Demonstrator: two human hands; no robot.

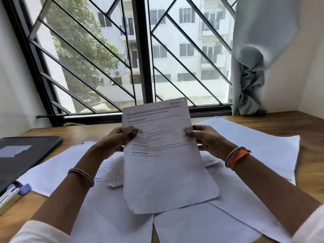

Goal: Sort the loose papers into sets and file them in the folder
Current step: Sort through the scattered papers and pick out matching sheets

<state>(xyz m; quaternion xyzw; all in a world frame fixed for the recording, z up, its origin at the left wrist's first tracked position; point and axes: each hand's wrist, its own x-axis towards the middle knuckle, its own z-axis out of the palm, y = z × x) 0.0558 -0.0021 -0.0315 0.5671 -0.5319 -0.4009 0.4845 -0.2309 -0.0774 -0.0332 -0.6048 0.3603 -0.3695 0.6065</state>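
Holding the printed sheet (163,151) upright above the table (280,120), you pinch its left edge with your left hand (117,139) and its right edge with your right hand (205,139), long axis running away from you. The loose papers (245,148) lie spread beneath both hands, while the dark folder (22,155) sits well off to your left, nearer your left hand. The sheet hides the papers under it; its small print is unreadable.

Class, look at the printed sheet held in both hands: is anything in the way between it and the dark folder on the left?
Nothing visible blocks it. The printed sheet is held up above the loose papers; the folder lies closed at the desk's left.
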